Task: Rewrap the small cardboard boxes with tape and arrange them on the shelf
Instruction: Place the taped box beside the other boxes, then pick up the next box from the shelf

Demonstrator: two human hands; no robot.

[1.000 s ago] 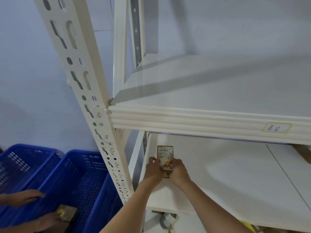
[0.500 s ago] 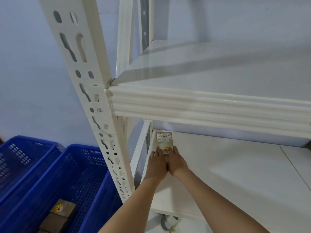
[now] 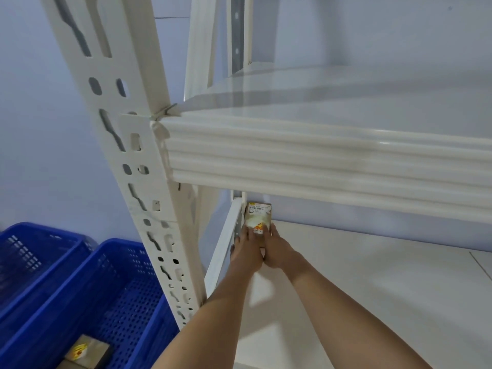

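- At the far left back corner of the lower shelf (image 3: 372, 275), you have the small cardboard box (image 3: 257, 219) pushed in much deeper than it sat a second ago, when it was only a little way in from the front edge
- Your left hand (image 3: 246, 250) and right hand (image 3: 277, 253) have travelled in with it, side by side and touching each other, arms now stretched well under the ribbed front beam (image 3: 319, 166) of the upper shelf
- Both hands lie flat with the fingers straight, fingertips pressing on the near end and printed top of the box; neither one is curled round it (you are pushing it, not carrying it)
- What this means for the job, as I judge it: this box is at or near its resting spot, tucked just beside the side rail (image 3: 226, 241), so the placing step looks almost done and the hands should soon be free to come back
- The box lies flat on its broad face, printed label up; its long axis runs front to back along the shelf, the text end pointing away from you towards the rear wall and the end with the orange mark nearest your fingers
- Whether its far end already touches the wall you cannot tell from here, since the beam shades that corner
- More boxes wait in the blue crate (image 3: 87, 302) down at your left; one box in the crate (image 3: 86, 351) shows at the bottom edge, so the shelf row has barely started
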